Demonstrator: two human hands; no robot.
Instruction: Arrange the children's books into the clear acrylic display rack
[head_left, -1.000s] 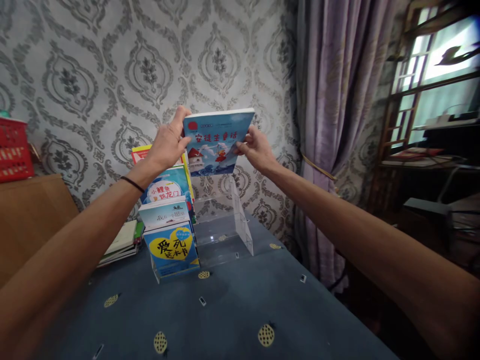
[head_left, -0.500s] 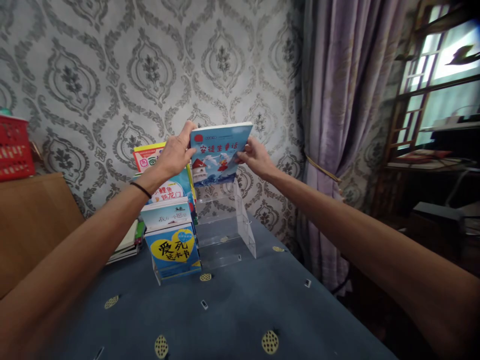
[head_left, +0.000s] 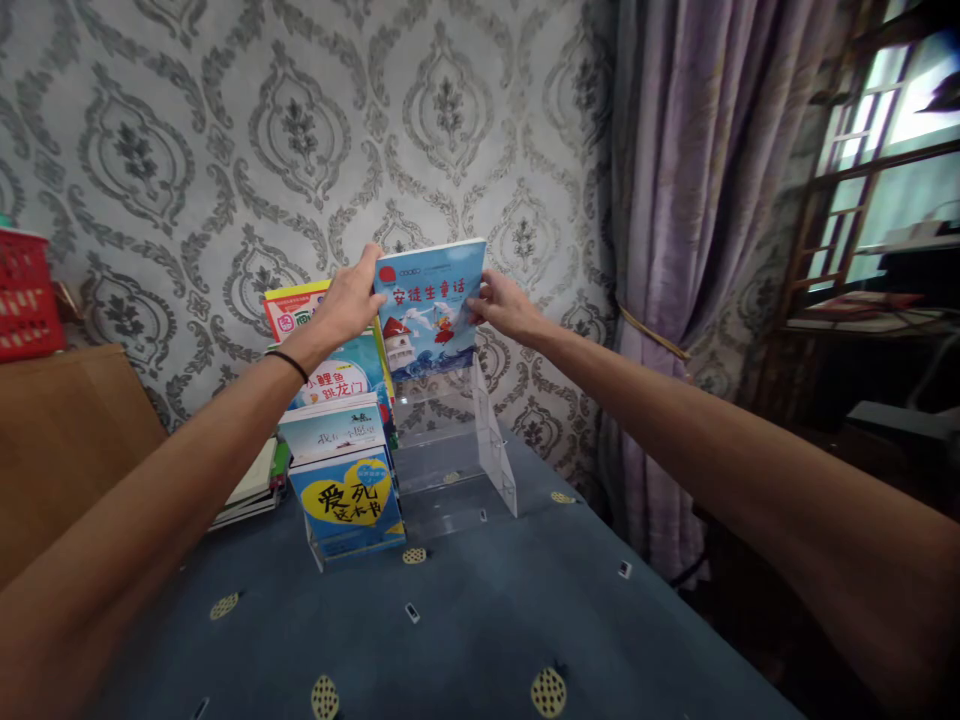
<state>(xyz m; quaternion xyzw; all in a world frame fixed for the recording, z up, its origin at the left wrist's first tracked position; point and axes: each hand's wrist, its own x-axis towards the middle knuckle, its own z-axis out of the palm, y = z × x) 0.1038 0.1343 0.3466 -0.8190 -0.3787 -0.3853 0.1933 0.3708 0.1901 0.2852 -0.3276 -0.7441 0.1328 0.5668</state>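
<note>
A blue picture book (head_left: 431,312) with red lettering stands near upright at the back right of a clear tiered book rack (head_left: 496,440). My left hand (head_left: 352,295) grips its left edge, thumb on the cover and fingers behind. My right hand (head_left: 506,305) pinches its right edge, fingers partly hidden. Whether the book's lower edge rests on the rack's top tier I cannot tell. Several books fill the rack's left side: a yellow-and-red one (head_left: 281,315) at the back, a teal one (head_left: 341,375), a pale one (head_left: 334,430), and a blue book with a yellow heart (head_left: 352,500) in front.
The rack stands on a dark blue cloth with pineapple prints (head_left: 480,620). A stack of books (head_left: 251,490) lies behind my left forearm, near a wooden box (head_left: 75,430) bearing a red basket (head_left: 26,295). Patterned wall behind; a purple curtain (head_left: 682,200) hangs right.
The blue book has tipped from leaning forward to more upright and shifted slightly left and down over the rack, both hands still holding it. The view has moved slightly.
</note>
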